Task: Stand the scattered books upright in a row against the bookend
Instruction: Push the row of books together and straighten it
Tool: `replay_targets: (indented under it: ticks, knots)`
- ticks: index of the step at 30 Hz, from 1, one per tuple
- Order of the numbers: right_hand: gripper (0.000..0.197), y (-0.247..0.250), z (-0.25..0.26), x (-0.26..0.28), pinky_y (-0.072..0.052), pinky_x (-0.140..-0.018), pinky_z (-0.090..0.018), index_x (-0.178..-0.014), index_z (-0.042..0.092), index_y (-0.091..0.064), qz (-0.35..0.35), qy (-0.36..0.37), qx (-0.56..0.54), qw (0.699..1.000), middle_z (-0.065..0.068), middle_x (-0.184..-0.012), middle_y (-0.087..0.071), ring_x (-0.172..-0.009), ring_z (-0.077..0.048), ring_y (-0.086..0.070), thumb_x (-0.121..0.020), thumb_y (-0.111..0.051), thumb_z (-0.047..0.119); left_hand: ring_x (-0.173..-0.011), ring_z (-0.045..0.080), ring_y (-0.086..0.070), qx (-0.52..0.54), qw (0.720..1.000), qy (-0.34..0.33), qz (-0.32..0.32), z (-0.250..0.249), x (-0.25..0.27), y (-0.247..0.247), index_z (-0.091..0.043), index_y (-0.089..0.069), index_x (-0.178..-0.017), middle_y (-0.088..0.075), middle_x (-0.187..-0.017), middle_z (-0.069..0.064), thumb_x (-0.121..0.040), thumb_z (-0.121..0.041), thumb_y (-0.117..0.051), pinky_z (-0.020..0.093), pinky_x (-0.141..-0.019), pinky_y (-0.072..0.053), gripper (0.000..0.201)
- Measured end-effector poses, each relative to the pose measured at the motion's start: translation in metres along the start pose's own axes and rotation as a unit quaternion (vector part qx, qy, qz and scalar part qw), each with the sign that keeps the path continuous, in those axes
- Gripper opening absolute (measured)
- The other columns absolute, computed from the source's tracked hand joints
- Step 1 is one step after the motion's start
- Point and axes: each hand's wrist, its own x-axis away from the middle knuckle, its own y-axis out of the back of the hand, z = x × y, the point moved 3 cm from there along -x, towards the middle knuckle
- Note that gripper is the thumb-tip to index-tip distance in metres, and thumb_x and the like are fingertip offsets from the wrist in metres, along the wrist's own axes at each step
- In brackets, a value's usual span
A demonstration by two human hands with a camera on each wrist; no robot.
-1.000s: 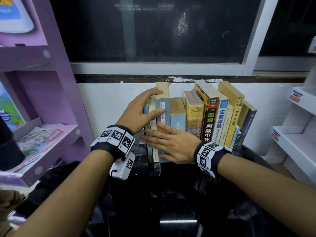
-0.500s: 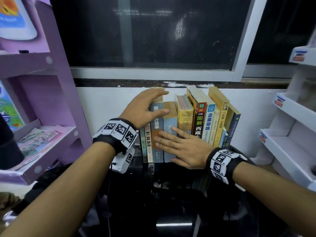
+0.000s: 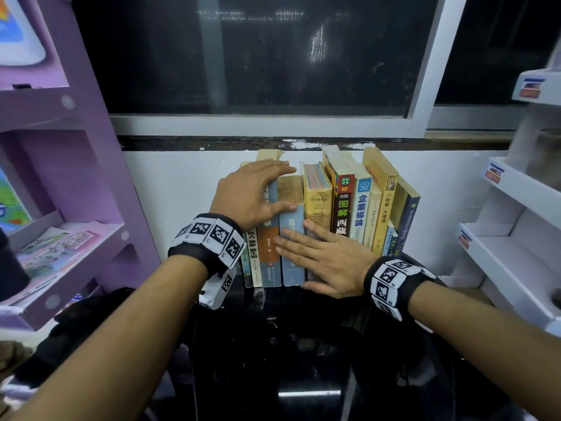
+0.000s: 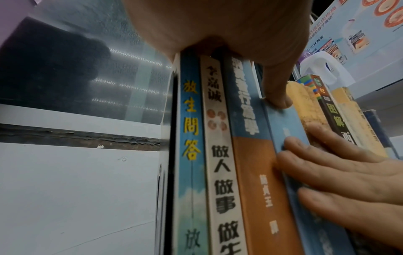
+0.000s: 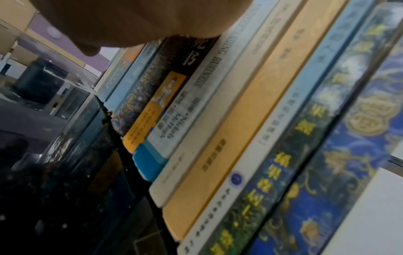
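Below the dark window point(image 3: 273, 56), the left hand point(image 3: 249, 192) cups the books point(image 3: 343, 208) from above, fingers curled, while the right hand point(image 3: 328, 259) presses flat-fingered against their spines, squaring the row.

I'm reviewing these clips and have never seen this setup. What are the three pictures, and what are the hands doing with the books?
No machine here: a person wears cameras on the head and both wrists. The head view looks down at a row of books standing upright on a dark surface by a white wall. The left hand is curled over the tops of the left-end books, thumb on a spine. The right hand lies flat against the spines, no grip. The wrist views show the same spines close up.
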Motion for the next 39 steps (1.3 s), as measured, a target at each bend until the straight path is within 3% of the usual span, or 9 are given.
replay_targets:
  ticks: [17, 23, 26, 29, 32, 35, 39]
  knots:
    - [0.082, 0.005, -0.002, 0.0, 0.007, -0.12, -0.048, -0.155, 0.009, -0.007, 0.018, 0.014, -0.016, 1.0, -0.008, -0.163, 0.004, -0.15, -0.022, 0.008, -0.094, -0.034, 0.057, -0.132, 0.007, -0.042, -0.011, 1.0, 0.009, 0.007, -0.002, 0.004, 0.006, -0.039, -0.05, -0.132, -0.048, -0.142, -0.017, -0.072, -0.062, -0.069, 0.033, -0.099, -0.042, 0.067]
    - [0.077, 0.012, -0.008, 0.025, 0.002, -0.12, -0.048, -0.154, 0.01, -0.012, 0.024, -0.012, -0.011, 1.0, -0.008, -0.163, -0.001, -0.15, -0.023, 0.003, -0.096, -0.032, 0.055, -0.135, 0.012, -0.04, 0.023, 0.998, 0.007, 0.057, 0.0, -0.001, 0.008, -0.033, -0.047, -0.136, -0.046, -0.145, -0.011, -0.081, -0.059, -0.06, 0.037, -0.109, -0.036, 0.062]
    - [0.074, 0.016, -0.018, 0.041, -0.001, -0.12, -0.049, -0.155, 0.011, -0.012, 0.019, -0.038, 0.001, 0.999, -0.007, -0.163, -0.004, -0.15, -0.024, 0.0, -0.097, -0.03, 0.054, -0.132, 0.018, -0.044, 0.027, 0.999, -0.01, 0.034, -0.012, -0.004, 0.013, -0.026, -0.051, -0.134, -0.05, -0.142, -0.003, -0.088, -0.05, -0.055, 0.038, -0.111, -0.031, 0.053]
    - [0.071, 0.017, -0.028, 0.049, -0.002, -0.12, -0.05, -0.155, 0.011, -0.012, 0.021, -0.042, 0.018, 0.999, -0.007, -0.163, -0.004, -0.15, -0.023, 0.0, -0.099, -0.027, 0.053, -0.138, 0.016, -0.037, 0.031, 0.999, -0.036, 0.011, -0.03, -0.012, 0.016, -0.025, -0.051, -0.134, -0.049, -0.143, -0.003, -0.089, -0.05, -0.048, 0.037, -0.116, -0.02, 0.052]
    - [0.071, 0.015, -0.031, 0.05, -0.003, -0.12, -0.05, -0.154, 0.01, -0.013, 0.013, -0.031, 0.027, 0.999, -0.008, -0.162, -0.006, -0.15, -0.024, -0.002, -0.099, -0.027, 0.052, -0.136, 0.014, -0.038, 0.078, 0.995, -0.06, 0.001, -0.053, -0.021, 0.014, -0.024, -0.05, -0.135, -0.049, -0.144, -0.003, -0.09, -0.047, -0.048, 0.035, -0.116, -0.023, 0.051]
    - [0.07, 0.009, -0.027, 0.048, -0.002, -0.12, -0.05, -0.154, 0.009, -0.016, 0.007, -0.015, 0.03, 0.999, -0.009, -0.162, -0.009, -0.15, -0.026, -0.005, -0.099, -0.026, 0.052, -0.138, 0.013, -0.035, 0.132, 0.988, -0.071, 0.023, -0.073, -0.029, 0.004, -0.025, -0.047, -0.139, -0.044, -0.147, -0.003, -0.091, -0.049, -0.049, 0.035, -0.114, -0.027, 0.054]
    - [0.071, 0.0, -0.028, 0.046, -0.001, -0.12, -0.05, -0.154, 0.009, -0.016, 0.005, -0.02, 0.023, 1.0, -0.01, -0.161, -0.016, -0.15, -0.025, -0.007, -0.098, -0.024, 0.052, -0.145, 0.016, -0.019, 0.169, 0.982, -0.027, 0.078, -0.081, -0.033, -0.018, -0.03, -0.035, -0.146, -0.032, -0.155, -0.002, -0.092, -0.049, -0.052, 0.039, -0.118, -0.017, 0.06]
